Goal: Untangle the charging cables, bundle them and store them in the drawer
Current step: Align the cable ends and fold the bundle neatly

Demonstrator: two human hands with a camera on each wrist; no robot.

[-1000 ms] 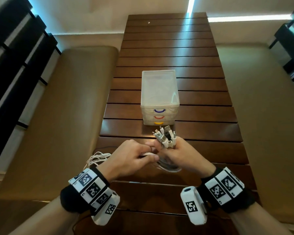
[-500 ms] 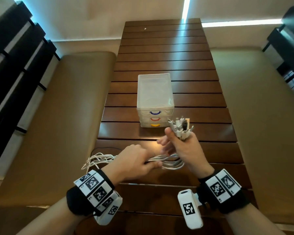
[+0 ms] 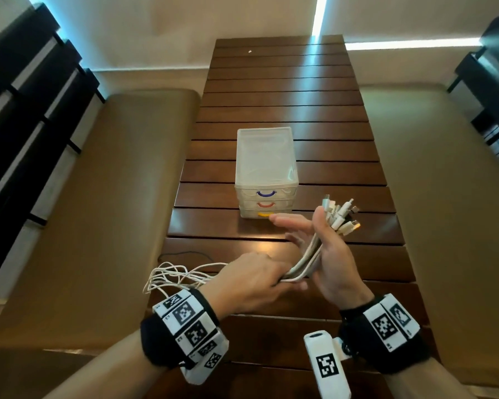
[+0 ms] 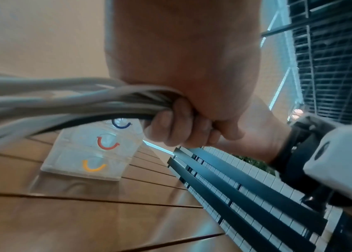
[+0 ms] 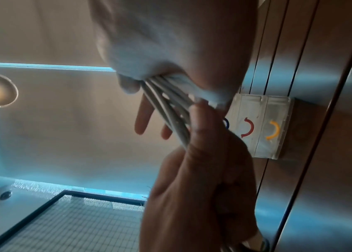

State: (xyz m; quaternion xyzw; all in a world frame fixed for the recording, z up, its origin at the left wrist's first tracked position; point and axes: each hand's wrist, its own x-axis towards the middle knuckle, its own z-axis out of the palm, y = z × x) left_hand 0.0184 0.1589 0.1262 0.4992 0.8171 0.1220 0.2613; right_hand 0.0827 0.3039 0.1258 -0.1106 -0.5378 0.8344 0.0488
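A bunch of white charging cables [image 3: 306, 260] stretches between both hands above the table's near end. My left hand [image 3: 251, 280] grips the bunch in a fist, fingers [image 4: 170, 126] curled round the cables [image 4: 62, 100]. My right hand [image 3: 329, 254] holds the plug ends [image 3: 340, 214] up, thumb pressing the cables [image 5: 166, 105] against the palm, the other fingers stretched out straight. The loose tails [image 3: 173, 276] trail left of my left wrist on the table. The clear three-drawer unit [image 3: 265, 156] stands just beyond the hands, all drawers shut, with blue, red and yellow handles.
The slatted dark wooden table [image 3: 285, 90] runs away from me. Padded tan benches [image 3: 104, 214] flank it on both sides. A thin black cable [image 3: 182, 254] lies on the table left of the hands. Dark slatted railings stand at the far left and right.
My right hand has moved up and to the right, away from the left, drawing out a longer stretch of cable between the hands. Its fingers have straightened. More loose loops show at the left.
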